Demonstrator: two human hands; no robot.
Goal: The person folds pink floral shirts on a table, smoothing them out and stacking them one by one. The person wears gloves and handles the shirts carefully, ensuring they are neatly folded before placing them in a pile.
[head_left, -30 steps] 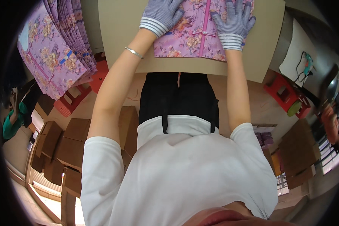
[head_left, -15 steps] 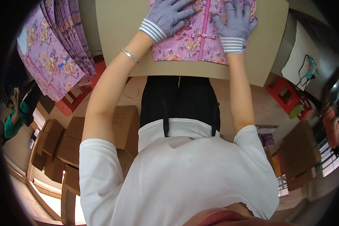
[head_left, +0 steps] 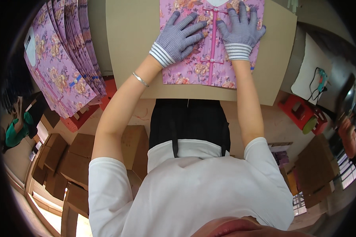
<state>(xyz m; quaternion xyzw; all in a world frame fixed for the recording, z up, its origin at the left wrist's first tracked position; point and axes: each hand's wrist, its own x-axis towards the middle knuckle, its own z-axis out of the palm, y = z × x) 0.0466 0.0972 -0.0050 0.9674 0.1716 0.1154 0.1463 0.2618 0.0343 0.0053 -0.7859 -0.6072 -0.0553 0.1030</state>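
A folded pink-purple floral garment point(head_left: 201, 75) lies flat on the tan tabletop point(head_left: 138, 65). Pink piping with knot fastenings runs down its middle, and a white piece shows at the neck. Its far edge runs out of the picture. My left hand point(head_left: 178, 38), in a grey-blue striped glove, rests with spread fingers on the left half. On the right half lies my right hand point(head_left: 241, 34), gloved alike, its fingers also apart. Some bare fingertips show. Both palms face down, and neither hand grasps anything.
A stack of similar folded garments point(head_left: 59, 75) stands to the left, above a red stool point(head_left: 81, 118). Another red stool point(head_left: 300, 114) is at right, near a white sheet point(head_left: 310, 67) with a teal corded tool point(head_left: 321, 77). Cardboard boxes point(head_left: 79, 154) sit behind me.
The view has shifted, so more of the garment's far part shows. My right hand has slid farther up the garment; the left stays at about the same spot on it.
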